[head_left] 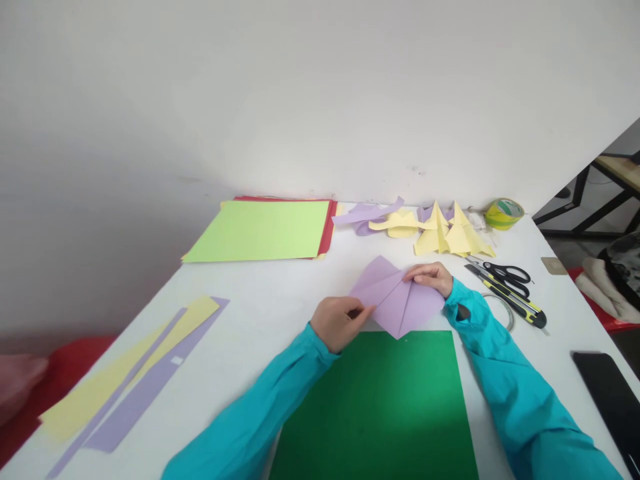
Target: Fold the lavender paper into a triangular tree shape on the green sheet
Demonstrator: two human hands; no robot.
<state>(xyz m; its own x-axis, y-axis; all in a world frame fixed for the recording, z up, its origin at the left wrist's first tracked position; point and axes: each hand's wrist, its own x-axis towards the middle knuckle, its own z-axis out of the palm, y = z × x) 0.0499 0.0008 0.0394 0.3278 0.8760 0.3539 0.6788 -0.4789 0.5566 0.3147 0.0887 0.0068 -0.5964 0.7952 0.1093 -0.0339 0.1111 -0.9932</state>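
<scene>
A folded piece of purple paper point(395, 307) is between my two hands, just past the far edge of a green sheet point(380, 407). Creases run across it and meet at a point facing me. My left hand point(340, 321) pinches its left side between thumb and fingers. My right hand point(431, 276) grips its upper right part, the fingers bent over a folded edge. Both hands are closed on the paper.
Light green sheets point(260, 230) lie on red ones at the back. Folded yellow pieces point(450, 233), tape point(504, 213), scissors point(510, 275) and a box cutter point(515, 300) are at the right. Paper strips point(150, 373) lie left; a black phone-like object point(607, 393) lies right.
</scene>
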